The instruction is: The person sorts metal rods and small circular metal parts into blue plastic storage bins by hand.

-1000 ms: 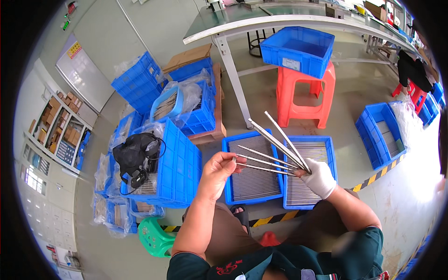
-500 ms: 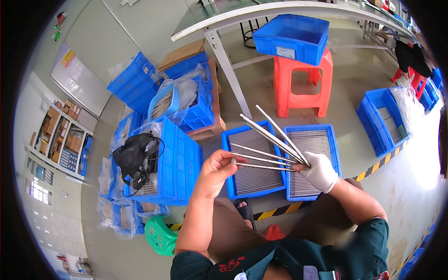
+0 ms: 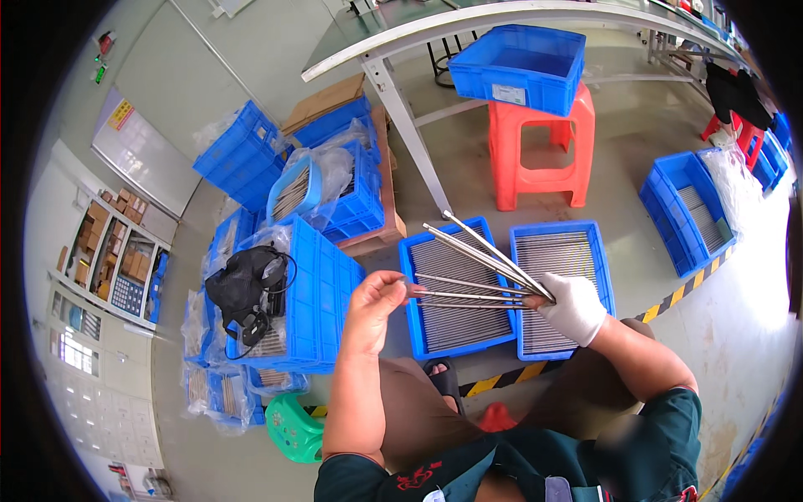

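My right hand (image 3: 574, 309), in a white glove, is closed around one end of several thin metal rods (image 3: 473, 251). The rods fan out toward the left and far side. My bare left hand (image 3: 374, 303) has its thumb and fingers pinched at the free end of one of the lower rods. Beneath the rods is a shallow blue crate (image 3: 462, 345) lined with rows of similar rods. A second blue crate of rods (image 3: 606, 269) stands beside it on the right, partly covered by my gloved hand.
A red stool (image 3: 542, 177) carries a blue bin (image 3: 489, 84) ahead, near a table leg (image 3: 410, 138). Stacked blue crates (image 3: 322, 293) with a black bag (image 3: 242, 289) stand left, a green stool (image 3: 293, 428) nearer me. Another crate (image 3: 665, 213) sits right, by striped floor tape.
My left hand has shifted slightly left, its fingers drawn closer together at the rod ends. The fanned rods have tilted a little lower; my right hand keeps its grip.
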Demonstrator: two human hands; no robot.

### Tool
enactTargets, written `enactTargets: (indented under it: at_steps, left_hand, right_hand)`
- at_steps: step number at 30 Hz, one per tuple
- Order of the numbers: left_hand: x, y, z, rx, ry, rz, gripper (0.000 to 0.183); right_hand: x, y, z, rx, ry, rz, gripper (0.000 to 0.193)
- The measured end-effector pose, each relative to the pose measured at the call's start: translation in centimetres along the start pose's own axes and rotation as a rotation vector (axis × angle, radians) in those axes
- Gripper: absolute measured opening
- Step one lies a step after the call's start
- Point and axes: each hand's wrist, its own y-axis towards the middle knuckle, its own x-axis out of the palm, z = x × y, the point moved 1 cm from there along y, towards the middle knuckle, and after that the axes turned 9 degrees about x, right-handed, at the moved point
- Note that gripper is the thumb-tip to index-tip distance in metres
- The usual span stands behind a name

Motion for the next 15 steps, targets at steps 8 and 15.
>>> enactTargets:
  at_steps: [8, 15]
  left_hand:
    - [0.3, -0.2, -0.3, -0.025, -0.178, -0.099, 0.016]
    - [1.5, -0.2, -0.4, 0.014, -0.074, -0.04, 0.02]
  right_hand:
    - [0.3, 0.2, 0.3, 0.01, 0.001, 0.025, 0.027]
    - [0.2, 0.2, 0.1, -0.007, -0.087, 0.08, 0.027]
